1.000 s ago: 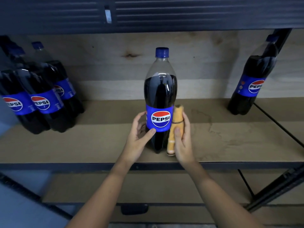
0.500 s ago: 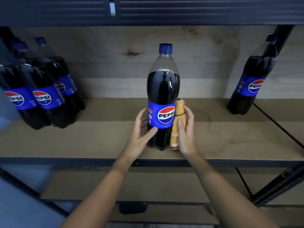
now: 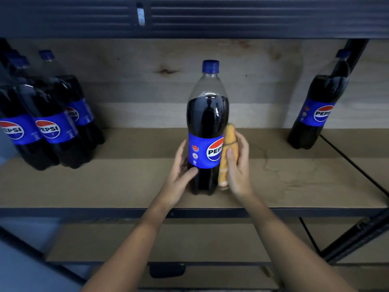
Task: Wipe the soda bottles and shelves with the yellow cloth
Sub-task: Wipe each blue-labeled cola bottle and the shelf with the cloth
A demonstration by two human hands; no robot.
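Both hands close around one upright soda bottle (image 3: 207, 131) standing near the front of the shelf (image 3: 126, 186). On the bottle's left side, the left hand (image 3: 180, 175) cups the lower body, fingers curved behind it and the thumb laid across the dark plastic just under the blue label. Opposite it, the right hand (image 3: 237, 165) grips the yellow cloth (image 3: 228, 152), bunched into a long roll, and presses it against the bottle's right flank; the cloth sits between the palm and the bottle, reaching from the label's upper edge down almost to the base.

Compared with a second ago, the bottle has turned: its logo, which then faced the camera squarely, now sits toward the right edge of the label, partly hidden by the cloth, and small round marks show on the label's left part. The hands hold much the same places as before.

A cluster of bottles (image 3: 48, 125) stands at the shelf's left end, and a single bottle (image 3: 320, 106) stands well apart on the right.
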